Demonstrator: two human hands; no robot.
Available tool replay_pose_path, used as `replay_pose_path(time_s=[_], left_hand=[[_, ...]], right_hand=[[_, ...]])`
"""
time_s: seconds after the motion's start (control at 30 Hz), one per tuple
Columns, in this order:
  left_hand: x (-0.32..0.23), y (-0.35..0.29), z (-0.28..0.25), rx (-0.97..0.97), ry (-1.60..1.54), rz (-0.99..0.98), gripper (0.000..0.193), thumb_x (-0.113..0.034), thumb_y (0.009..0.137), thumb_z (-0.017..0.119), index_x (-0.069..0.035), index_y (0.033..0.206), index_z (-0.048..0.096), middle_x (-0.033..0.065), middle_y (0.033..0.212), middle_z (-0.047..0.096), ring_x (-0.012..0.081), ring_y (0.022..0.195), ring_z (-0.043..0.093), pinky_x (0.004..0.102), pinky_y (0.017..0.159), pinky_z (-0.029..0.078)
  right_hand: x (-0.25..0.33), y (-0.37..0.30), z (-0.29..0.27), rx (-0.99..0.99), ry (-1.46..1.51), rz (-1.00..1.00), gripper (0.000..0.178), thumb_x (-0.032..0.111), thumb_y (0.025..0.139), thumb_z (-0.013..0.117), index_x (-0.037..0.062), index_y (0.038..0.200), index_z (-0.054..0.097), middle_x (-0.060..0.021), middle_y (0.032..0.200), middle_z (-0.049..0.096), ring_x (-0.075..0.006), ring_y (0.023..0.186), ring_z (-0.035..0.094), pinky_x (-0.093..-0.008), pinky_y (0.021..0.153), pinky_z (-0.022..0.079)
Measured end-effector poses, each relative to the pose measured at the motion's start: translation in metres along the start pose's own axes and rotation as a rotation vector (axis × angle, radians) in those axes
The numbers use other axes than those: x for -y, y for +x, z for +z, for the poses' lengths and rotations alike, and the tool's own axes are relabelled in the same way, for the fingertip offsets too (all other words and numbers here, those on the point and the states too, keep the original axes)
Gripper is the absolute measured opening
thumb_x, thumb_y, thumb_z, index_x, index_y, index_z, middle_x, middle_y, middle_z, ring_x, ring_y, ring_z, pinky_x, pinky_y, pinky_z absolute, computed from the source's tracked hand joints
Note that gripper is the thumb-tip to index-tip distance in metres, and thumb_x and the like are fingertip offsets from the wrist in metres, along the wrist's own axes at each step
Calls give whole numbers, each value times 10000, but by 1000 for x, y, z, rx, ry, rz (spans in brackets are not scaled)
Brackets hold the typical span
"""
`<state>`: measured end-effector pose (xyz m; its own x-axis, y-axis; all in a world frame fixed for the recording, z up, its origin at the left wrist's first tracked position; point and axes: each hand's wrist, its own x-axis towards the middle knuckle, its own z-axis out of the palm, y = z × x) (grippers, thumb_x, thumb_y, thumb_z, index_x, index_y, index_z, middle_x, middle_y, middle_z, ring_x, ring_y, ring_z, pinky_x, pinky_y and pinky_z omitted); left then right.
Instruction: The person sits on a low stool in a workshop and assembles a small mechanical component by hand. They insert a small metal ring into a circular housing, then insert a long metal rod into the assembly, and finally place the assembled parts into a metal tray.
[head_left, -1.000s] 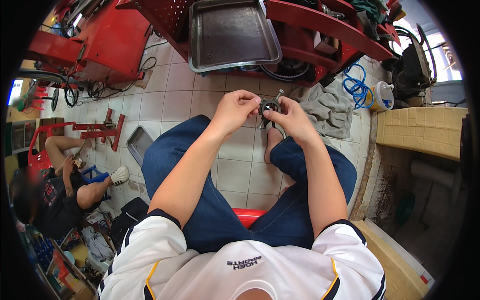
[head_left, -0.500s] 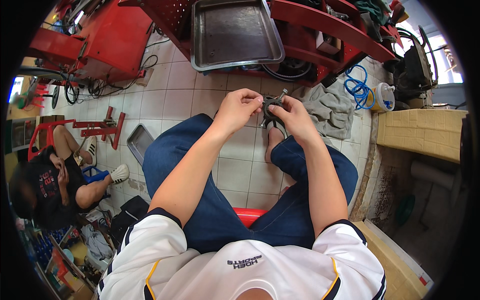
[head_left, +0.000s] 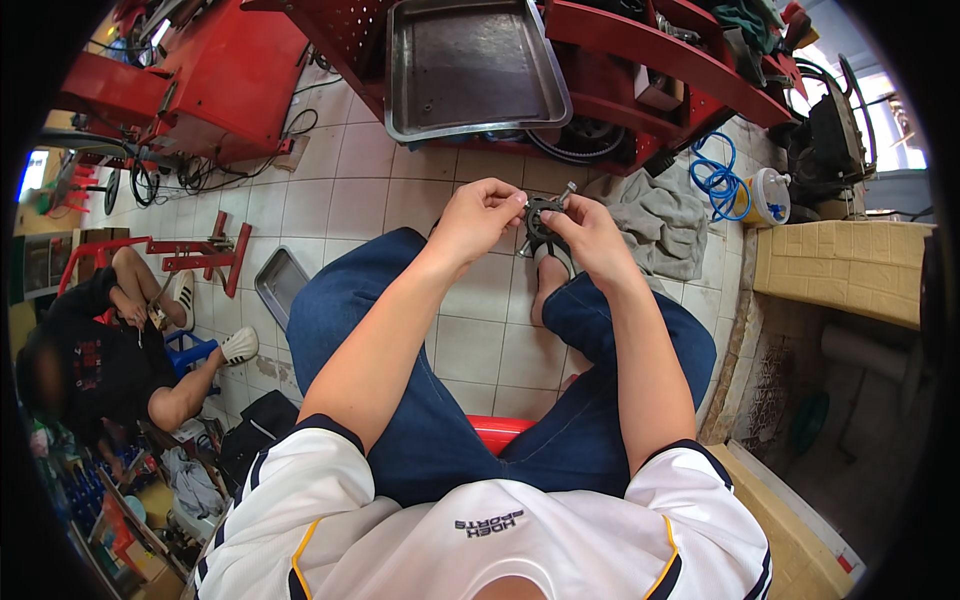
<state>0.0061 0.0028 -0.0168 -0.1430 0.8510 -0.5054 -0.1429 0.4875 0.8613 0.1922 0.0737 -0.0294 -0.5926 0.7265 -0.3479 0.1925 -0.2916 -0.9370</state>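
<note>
Head view: one metal part, dark, roughly ring-shaped, with bolts projecting; held in the air over the floor, between the knees and short of the rack.

Right hand: thumb across the near face, fingers curled behind, gripping the part by its right side; apparently the steadying hold, leaving the left edge free.

Left hand: thumb and forefinger pressed together at the part's left edge; whether anything small sits between them, cannot tell. The pose suggests fine fingertip work, with the forearms probably angled inward to bring both hands to one spot.

Obstructions: fingers cover much of the part; a sandalled foot stands on the floor below it.

Surroundings: large tray, at the near edge of the red rack, within likely reach and suited to loose pieces. Grey rag, crumpled on the floor below the rack's right end; blue hose, coiled just beside it, near a tub. Small tray, on the floor beside the left knee. Co-worker, seated at far left, well apart.
</note>
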Motion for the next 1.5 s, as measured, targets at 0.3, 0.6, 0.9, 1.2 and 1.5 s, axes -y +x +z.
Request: replay_pose_path(time_s=[0.3,0.6,0.9,1.2,1.5], left_hand=[[-17,-9,5,-98,-15,-19,250,-134,985,643,-7,1200,647,49,1089,687,104,985,615,253,806,476],[-7,-3,1,-65,-27,83,282,-190,983,671,-16,1203,641,49,1074,691,92,936,622,248,788,469],[-1,0,0,10,-77,170,283,-201,979,686,-27,1197,641,25,1030,678,88,901,608,252,770,466],[2,4,-3,38,-33,180,289,-143,965,683,-25,1223,626,29,1067,677,85,922,582,245,761,464],[-5,4,-1,-19,76,111,286,-87,945,678,-21,1220,634,50,1071,676,91,935,585,235,801,468]], right_hand=[[-4,1,-4,0,-28,19,144,140,952,670,-2,975,659,4,884,651,-66,826,553,-244,768,439],[0,0,-3,-9,0,14,143,133,937,680,-7,957,661,-4,875,654,-73,820,559,-249,763,447],[7,-2,-2,-18,-36,53,137,133,933,678,-1,929,654,4,849,643,-69,803,546,-244,743,437],[6,-1,0,-17,-37,29,153,161,936,674,16,894,652,34,810,601,-54,748,486,-248,671,377],[10,-1,-1,-21,-70,69,170,155,925,684,5,863,635,18,784,595,-71,745,497,-252,682,396]])
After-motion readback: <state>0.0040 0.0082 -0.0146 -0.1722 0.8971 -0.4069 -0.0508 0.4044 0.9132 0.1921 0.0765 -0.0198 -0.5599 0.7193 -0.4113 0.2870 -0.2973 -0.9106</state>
